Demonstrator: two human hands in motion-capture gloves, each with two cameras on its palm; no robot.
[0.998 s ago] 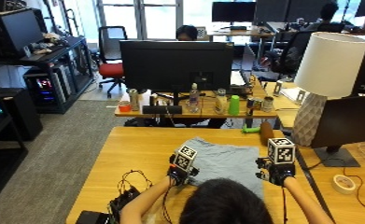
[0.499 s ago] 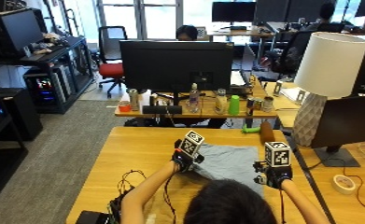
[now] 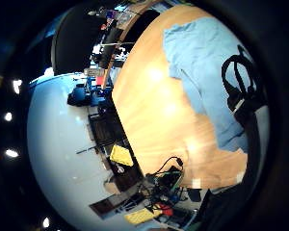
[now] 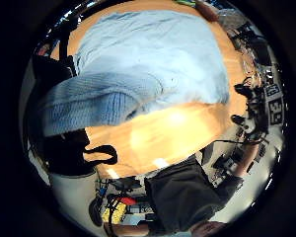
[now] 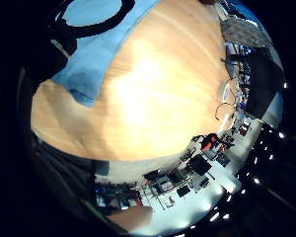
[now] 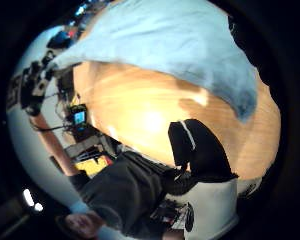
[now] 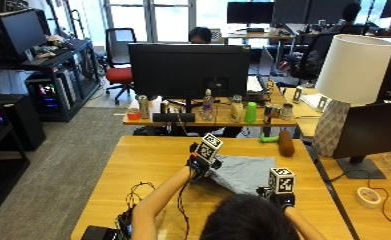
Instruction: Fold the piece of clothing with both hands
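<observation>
Light blue garment lies on the wooden table, mid-right, just in front of the person. Left hand is at the garment's left edge, lifted off the table w/ cloth pinched in its fingers; its thumb-side palm view shows a ribbed hem draped right across the palm, so prob. mid-fold, carrying that edge over toward the right. Right hand sits at the near-right corner, low, likely to anchor or match the fold; can't tell if its fingers grip cloth. Far edge of garment lies flat.
</observation>
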